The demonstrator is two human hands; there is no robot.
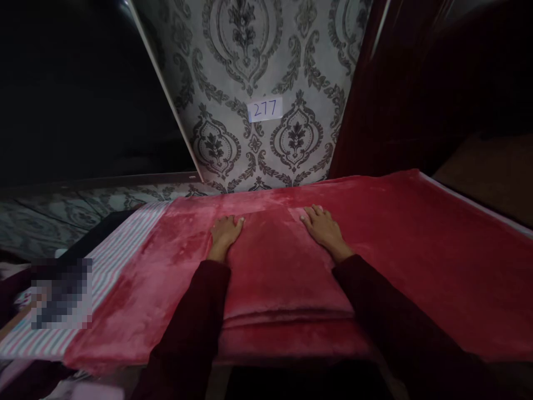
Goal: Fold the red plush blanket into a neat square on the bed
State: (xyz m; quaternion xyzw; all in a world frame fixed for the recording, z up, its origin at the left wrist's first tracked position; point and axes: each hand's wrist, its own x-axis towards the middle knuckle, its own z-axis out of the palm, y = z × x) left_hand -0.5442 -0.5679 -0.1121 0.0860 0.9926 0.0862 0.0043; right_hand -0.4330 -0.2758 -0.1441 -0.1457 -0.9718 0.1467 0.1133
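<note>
A folded red plush cloth (275, 261) lies in the middle of a larger red plush blanket (416, 266) spread over a table. My left hand (225, 234) rests flat at the folded cloth's far left corner, palm down and fingers apart. Toward its far right corner, my right hand (325, 229) lies palm down with fingers spread. Neither hand grips anything. The near side of the folded cloth shows thick stacked layers, and its color nearly matches the blanket beneath.
A striped cloth (120, 250) covers the table's left end, where another person's arm (16, 323) shows. A dark screen (91, 94) hangs at the upper left. Patterned wallpaper (254, 150) bears a paper label (265, 109) reading 277. A dark red panel (391, 105) stands at right.
</note>
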